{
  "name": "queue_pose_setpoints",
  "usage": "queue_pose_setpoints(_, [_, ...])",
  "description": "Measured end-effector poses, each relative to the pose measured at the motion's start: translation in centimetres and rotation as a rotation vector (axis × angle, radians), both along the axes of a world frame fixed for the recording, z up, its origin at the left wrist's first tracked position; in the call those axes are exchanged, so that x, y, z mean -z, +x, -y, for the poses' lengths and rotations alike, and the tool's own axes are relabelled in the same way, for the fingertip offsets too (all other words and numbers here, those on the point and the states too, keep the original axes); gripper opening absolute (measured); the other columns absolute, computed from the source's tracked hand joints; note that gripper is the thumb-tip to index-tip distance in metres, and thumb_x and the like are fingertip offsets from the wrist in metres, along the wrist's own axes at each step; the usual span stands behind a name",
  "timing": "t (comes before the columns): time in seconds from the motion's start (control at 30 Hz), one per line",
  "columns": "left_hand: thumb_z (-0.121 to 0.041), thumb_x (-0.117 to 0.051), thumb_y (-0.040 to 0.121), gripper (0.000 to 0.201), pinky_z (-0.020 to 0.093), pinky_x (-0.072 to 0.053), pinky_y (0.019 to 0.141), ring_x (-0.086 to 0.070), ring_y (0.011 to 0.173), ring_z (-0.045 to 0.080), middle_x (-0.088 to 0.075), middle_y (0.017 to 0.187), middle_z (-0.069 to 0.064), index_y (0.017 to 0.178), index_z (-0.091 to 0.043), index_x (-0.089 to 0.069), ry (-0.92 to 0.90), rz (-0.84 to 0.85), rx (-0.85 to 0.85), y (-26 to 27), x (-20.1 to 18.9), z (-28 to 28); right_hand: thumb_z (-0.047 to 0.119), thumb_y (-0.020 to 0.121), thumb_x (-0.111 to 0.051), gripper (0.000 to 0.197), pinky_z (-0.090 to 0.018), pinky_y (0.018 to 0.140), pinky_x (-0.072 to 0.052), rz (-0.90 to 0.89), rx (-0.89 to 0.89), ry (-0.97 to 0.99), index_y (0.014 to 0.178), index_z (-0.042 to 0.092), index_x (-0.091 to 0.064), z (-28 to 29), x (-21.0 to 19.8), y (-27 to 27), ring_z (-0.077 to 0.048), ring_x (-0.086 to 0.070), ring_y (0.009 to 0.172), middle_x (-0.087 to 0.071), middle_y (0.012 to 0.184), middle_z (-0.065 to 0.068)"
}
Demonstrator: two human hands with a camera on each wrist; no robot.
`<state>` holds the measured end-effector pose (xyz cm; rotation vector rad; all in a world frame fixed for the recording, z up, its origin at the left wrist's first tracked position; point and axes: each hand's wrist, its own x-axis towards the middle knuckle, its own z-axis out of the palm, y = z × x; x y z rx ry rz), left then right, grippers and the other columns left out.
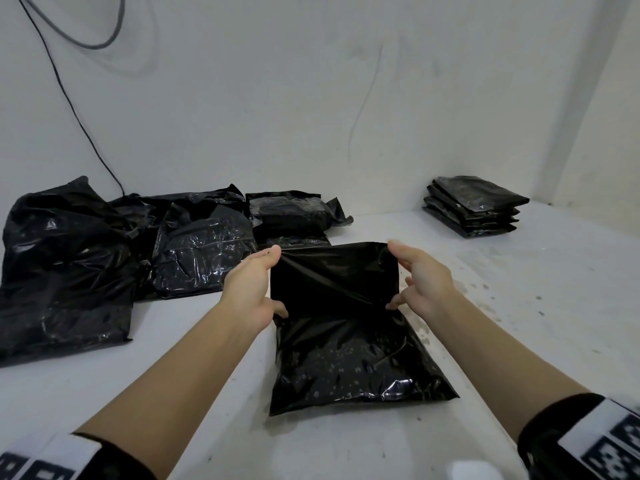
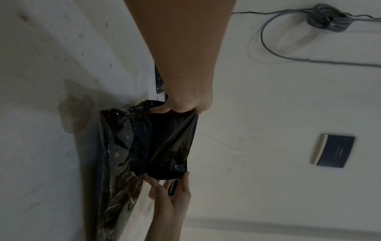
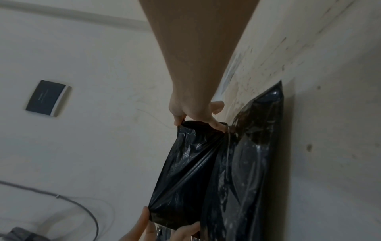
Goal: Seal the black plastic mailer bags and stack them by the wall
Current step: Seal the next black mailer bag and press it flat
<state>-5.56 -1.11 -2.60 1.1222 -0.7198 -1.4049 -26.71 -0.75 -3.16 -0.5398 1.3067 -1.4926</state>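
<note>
The soft, slippery mailer bag (image 1: pixel 349 355), lying on the tabletop (image 1: pixel 519 306) between both hands, is pinched at its flap corners by the left hand (image 1: pixel 254 289) and right hand (image 1: pixel 420 282), probably the best hold.

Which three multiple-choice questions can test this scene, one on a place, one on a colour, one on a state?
1. Where is the neat stack of mailer bags?
A. far right, near the corner of the walls
B. under the left hand
C. on the floor

2. What colour is the mailer bag being handled?
A. white
B. black
C. blue

3. How is its flap?
A. pressed flat and sealed
C. torn off
B. lifted, held by the left hand and right hand

Answers: 1 A, stack sits there; 2 B, glossy black; 3 B, fingers grip both flap edges.
</note>
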Motion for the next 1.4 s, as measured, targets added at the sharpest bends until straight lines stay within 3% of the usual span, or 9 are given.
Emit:
queue_pose_setpoints(0.17, [-0.017,-0.057,0.095,0.010,0.073,-0.029,0.099,-0.011,0.146,0.032,-0.036,0.149,0.008,0.102,-0.011,-0.057,0.008,-0.070,-0.055,-0.1,0.3,0.0,0.020,0.082,-0.073,0.018,-0.069,0.087,-0.041,0.019,-0.008,-0.008,0.096,0.013,-0.066,0.0,-0.3,-0.2,-0.024,-0.047,0.090,-0.054,0.128,0.000])
queue_pose_setpoints(0.37, [-0.019,-0.055,0.096,0.006,0.063,-0.042,0.072,-0.033,0.135,0.035,-0.034,0.149,0.005,0.092,-0.017,-0.059,-0.006,-0.029,-0.095,-0.3,0.3,-0.3,0.019,0.081,-0.074,0.011,-0.072,0.082,-0.041,0.001,-0.045,-0.036,0.083,0.014,-0.064,-0.2,-0.6,-0.7,-0.028,-0.041,0.113,-0.054,0.122,0.001])
queue_pose_setpoints(0.5, [-0.018,-0.053,0.097,0.007,0.063,-0.043,0.078,-0.057,0.048,0.019,-0.047,0.106,-0.005,0.093,-0.015,-0.057,-0.053,0.043,-0.087,-0.6,0.2,-0.6,0.016,0.081,-0.072,0.014,-0.073,0.082,-0.040,0.057,-0.070,-0.043,0.089,0.014,-0.061,-0.4,0.0,-1.1,-0.030,-0.031,0.133,-0.052,0.125,0.000])
queue_pose_setpoints(0.67, [-0.013,-0.046,0.098,0.009,0.050,-0.039,0.064,-0.059,0.059,0.020,-0.044,0.091,-0.005,0.097,-0.008,-0.053,-0.073,-0.009,0.006,-0.2,0.1,-1.1,0.003,0.082,-0.058,0.008,-0.075,0.081,-0.031,0.112,-0.139,-0.079,0.082,0.009,-0.054,-0.4,0.1,-1.7,-0.026,-0.035,0.128,-0.051,0.109,-0.004])
queue_pose_setpoints(0.77, [-0.010,-0.042,0.096,0.015,0.054,-0.040,0.080,-0.062,0.074,0.028,-0.055,0.094,0.003,0.093,-0.004,-0.056,-0.100,-0.028,0.079,0.3,0.4,-1.3,0.000,0.078,-0.048,0.015,-0.058,0.074,-0.035,0.075,-0.190,-0.092,0.066,0.009,-0.051,-0.5,0.0,-1.8,-0.023,-0.044,0.105,-0.047,0.098,-0.007])
queue_pose_setpoints(0.97, [-0.001,-0.037,0.086,0.025,0.047,-0.041,0.078,-0.047,0.071,0.022,-0.048,0.085,0.006,0.080,-0.004,-0.061,-0.144,0.008,0.145,0.7,1.0,-1.9,-0.002,0.074,-0.035,0.028,-0.050,0.071,-0.040,-0.009,-0.282,-0.144,0.087,-0.004,-0.059,-1.3,0.3,-2.3,-0.019,-0.038,0.066,-0.048,0.089,-0.010])
queue_pose_setpoints(1.07, [-0.006,-0.044,0.075,0.032,0.048,-0.043,0.079,-0.049,0.082,0.024,-0.057,0.108,0.005,0.047,-0.014,-0.055,-0.203,0.115,0.236,1.1,1.3,-2.4,-0.003,0.069,-0.033,0.025,-0.064,0.089,-0.043,-0.046,-0.339,-0.154,0.071,-0.001,-0.058,-1.8,0.4,-2.4,-0.051,-0.039,0.118,-0.056,0.116,-0.022])
queue_pose_setpoints(1.2, [-0.013,-0.043,0.054,0.017,0.047,-0.039,0.079,-0.037,0.094,0.025,-0.052,0.101,0.013,0.038,-0.018,-0.043,-0.273,0.270,0.403,1.7,1.9,-2.4,-0.002,0.058,-0.032,0.034,-0.059,0.096,-0.043,-0.098,-0.437,-0.193,0.032,0.013,-0.049,-2.6,0.6,-2.1,-0.030,-0.035,0.133,-0.051,0.126,-0.019])
queue_pose_setpoints(1.4, [-0.011,-0.041,0.057,0.023,0.024,-0.036,0.082,-0.046,0.097,0.008,-0.060,0.114,0.003,0.035,-0.020,-0.039,-0.409,0.608,0.588,2.0,2.9,-2.3,0.004,0.050,-0.037,0.025,-0.026,0.068,-0.035,-0.379,-0.551,-0.195,0.029,0.018,-0.039,-2.8,2.1,-2.2,-0.013,-0.048,0.075,-0.059,0.102,-0.011])
